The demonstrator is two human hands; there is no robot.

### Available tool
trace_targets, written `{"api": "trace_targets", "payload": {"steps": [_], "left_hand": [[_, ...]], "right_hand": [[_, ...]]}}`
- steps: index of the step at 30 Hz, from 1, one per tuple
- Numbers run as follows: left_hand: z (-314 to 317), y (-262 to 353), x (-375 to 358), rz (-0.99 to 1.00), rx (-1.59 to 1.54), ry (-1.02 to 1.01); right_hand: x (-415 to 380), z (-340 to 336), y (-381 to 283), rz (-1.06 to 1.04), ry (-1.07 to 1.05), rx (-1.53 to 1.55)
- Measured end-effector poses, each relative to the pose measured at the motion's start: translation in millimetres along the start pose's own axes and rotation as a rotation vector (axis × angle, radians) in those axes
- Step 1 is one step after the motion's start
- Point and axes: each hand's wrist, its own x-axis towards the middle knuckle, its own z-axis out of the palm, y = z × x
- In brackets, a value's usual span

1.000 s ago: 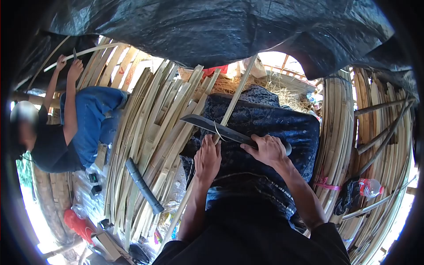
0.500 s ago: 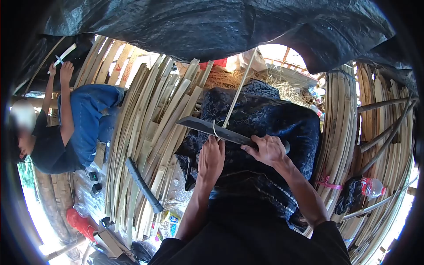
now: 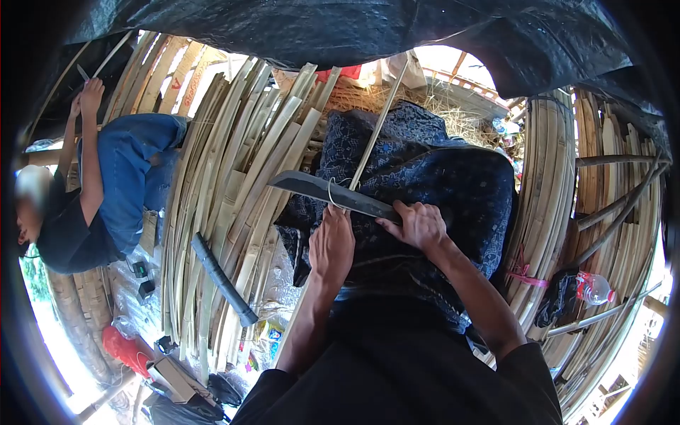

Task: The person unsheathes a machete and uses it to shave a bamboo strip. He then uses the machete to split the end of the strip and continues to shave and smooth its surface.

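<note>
My right hand (image 3: 419,224) is wrapped round the handle of a long dark machete (image 3: 333,194), whose blade points left over the patterned dark cloth (image 3: 418,163) on my lap. My left hand (image 3: 331,241) pinches a thin pale bamboo strip (image 3: 377,127) just below the blade. The strip runs up and away past the blade, and a thin curl of it loops over the blade near my left fingertips.
Bamboo slats (image 3: 234,177) lie to the left, with a dark sheath (image 3: 224,278) on them. Another person (image 3: 85,205) sits at far left, holding a blade. More bamboo (image 3: 545,177) and a plastic bottle (image 3: 595,289) are at right; dark sheeting (image 3: 340,35) hangs above.
The machete and both my hands have shifted slightly left and up in view. The other person's hands and blade have changed position. The surroundings have also shifted a little in view.
</note>
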Motion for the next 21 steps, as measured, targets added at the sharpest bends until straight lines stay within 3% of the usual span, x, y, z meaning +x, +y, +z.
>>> {"api": "trace_targets", "payload": {"steps": [6, 8, 9, 11, 15, 20, 21], "left_hand": [[0, -9, -20, 0.021, 0.071, 0.009], [-2, -12, -29, -0.003, 0.076, -0.013], [-3, -13, -34, -0.023, 0.077, -0.032], [-11, -13, -58, -0.062, 0.057, -0.053], [-24, -21, -89, -0.155, 0.029, -0.144], [-18, -18, -62, -0.142, 0.011, -0.118], [-17, -15, -54, -0.139, 0.007, -0.111]], "right_hand": [[-8, 0, -3, -0.013, -0.025, 0.042], [-13, 3, -3, -0.128, 0.175, 0.037], [-13, 4, -1, -0.128, 0.174, 0.039], [-4, 9, 9, -0.159, 0.425, -0.26], [14, 19, 19, -0.101, 0.384, -0.102], [2, 18, 13, -0.094, 0.375, -0.052], [-3, 6, 4, -0.078, 0.204, -0.014]]}}
